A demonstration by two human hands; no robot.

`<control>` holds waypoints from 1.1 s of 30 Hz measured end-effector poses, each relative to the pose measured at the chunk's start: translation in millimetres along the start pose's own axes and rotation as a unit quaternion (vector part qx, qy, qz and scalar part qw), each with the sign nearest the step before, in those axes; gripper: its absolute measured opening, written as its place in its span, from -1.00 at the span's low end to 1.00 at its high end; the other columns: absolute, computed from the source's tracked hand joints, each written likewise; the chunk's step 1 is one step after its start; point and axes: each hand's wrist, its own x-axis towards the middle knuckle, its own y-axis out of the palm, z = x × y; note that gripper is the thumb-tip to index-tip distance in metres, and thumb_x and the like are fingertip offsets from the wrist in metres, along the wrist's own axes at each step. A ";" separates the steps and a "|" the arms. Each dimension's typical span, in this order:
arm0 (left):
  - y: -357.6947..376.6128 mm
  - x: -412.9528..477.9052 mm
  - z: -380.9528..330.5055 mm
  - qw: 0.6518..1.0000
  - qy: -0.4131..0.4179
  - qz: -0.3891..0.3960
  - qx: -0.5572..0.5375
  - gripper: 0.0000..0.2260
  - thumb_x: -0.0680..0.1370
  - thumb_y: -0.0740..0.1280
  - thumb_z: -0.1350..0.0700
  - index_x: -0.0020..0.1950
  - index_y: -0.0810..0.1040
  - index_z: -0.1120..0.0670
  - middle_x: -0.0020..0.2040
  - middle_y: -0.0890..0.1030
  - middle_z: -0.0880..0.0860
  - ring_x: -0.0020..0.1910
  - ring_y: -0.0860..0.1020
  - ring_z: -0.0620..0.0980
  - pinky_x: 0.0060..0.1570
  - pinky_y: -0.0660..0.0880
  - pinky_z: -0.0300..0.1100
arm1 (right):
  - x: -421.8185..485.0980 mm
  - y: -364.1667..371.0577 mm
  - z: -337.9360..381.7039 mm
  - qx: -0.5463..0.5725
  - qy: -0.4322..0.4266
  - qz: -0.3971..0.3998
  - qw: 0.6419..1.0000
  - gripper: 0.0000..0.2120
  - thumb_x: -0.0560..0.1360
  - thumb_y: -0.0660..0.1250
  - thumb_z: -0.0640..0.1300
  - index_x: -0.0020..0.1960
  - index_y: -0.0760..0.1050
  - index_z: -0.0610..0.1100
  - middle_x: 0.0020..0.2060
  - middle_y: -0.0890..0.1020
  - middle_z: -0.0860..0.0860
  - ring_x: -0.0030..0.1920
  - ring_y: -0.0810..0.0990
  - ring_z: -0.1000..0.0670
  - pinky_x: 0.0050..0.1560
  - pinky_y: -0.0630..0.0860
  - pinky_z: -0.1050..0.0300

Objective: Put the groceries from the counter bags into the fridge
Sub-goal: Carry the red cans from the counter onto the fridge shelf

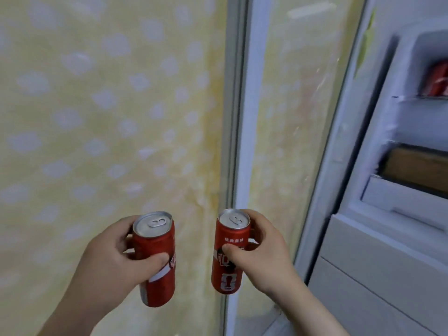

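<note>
Left hand (114, 258) and right hand (265, 251), fingers curled round, hold the left can (155, 260) and right can (229, 253) before a yellow panel (97, 105); probably best shelved singly, upright, in the open fridge (407, 69) at right.

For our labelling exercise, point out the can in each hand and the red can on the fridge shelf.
Left-hand can (154, 246): head view, red side just below the rim.
Right-hand can (226, 277): head view, lower label.
Shelf can (438, 78): head view, red side, blurred.
</note>
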 end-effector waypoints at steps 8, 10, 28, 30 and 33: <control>171.1 39.2 -30.7 0.991 0.048 0.120 -0.020 -0.53 -0.03 0.44 -0.07 -0.13 0.61 -0.33 -0.15 0.70 -0.11 -0.21 0.66 -0.12 -0.15 0.58 -0.10 | -10.4 -151.9 -17.5 -0.035 0.010 -0.116 0.993 -0.52 0.33 0.48 -0.27 0.09 0.52 0.19 -0.10 0.68 0.22 -0.07 0.65 0.21 -0.18 0.54 0.39; 218.7 45.1 -37.3 0.987 0.055 0.146 -0.034 -0.52 -0.03 0.44 -0.08 -0.11 0.60 -0.32 -0.16 0.69 -0.13 -0.20 0.65 -0.14 -0.17 0.55 -0.15 | -12.6 -191.8 -25.2 -0.051 0.013 -0.143 0.988 -0.51 0.32 0.49 -0.26 0.09 0.50 0.21 -0.10 0.68 0.23 -0.05 0.64 0.22 -0.15 0.54 0.37; 474.8 109.2 -101.2 0.948 0.120 0.273 -0.112 -0.56 0.02 0.49 -0.09 -0.11 0.64 -0.22 -0.15 0.70 -0.07 -0.16 0.66 0.00 -0.10 0.60 0.00 | 8.9 -403.2 -45.4 -0.112 -0.012 -0.353 0.929 -0.53 0.33 0.50 -0.21 0.07 0.52 0.26 -0.09 0.65 0.32 -0.06 0.63 0.26 -0.06 0.56 0.23; 493.5 126.3 -101.5 0.942 0.127 0.290 -0.114 -0.55 0.03 0.49 -0.09 -0.08 0.64 -0.18 -0.15 0.70 -0.06 -0.14 0.66 0.01 -0.10 0.60 0.02 | 22.9 -413.6 -47.0 -0.120 -0.015 -0.369 0.921 -0.53 0.34 0.50 -0.20 0.12 0.53 0.23 -0.06 0.66 0.30 -0.04 0.63 0.24 -0.04 0.58 0.20; 519.5 155.0 -98.1 0.933 0.136 0.310 -0.120 -0.50 0.03 0.49 -0.09 -0.04 0.64 -0.10 -0.14 0.70 -0.06 -0.14 0.66 0.00 -0.09 0.61 0.02 | 48.9 -424.6 -52.0 -0.133 -0.014 -0.385 0.913 -0.53 0.36 0.51 -0.17 0.08 0.47 0.31 -0.07 0.60 0.42 -0.03 0.58 0.33 -0.14 0.52 0.35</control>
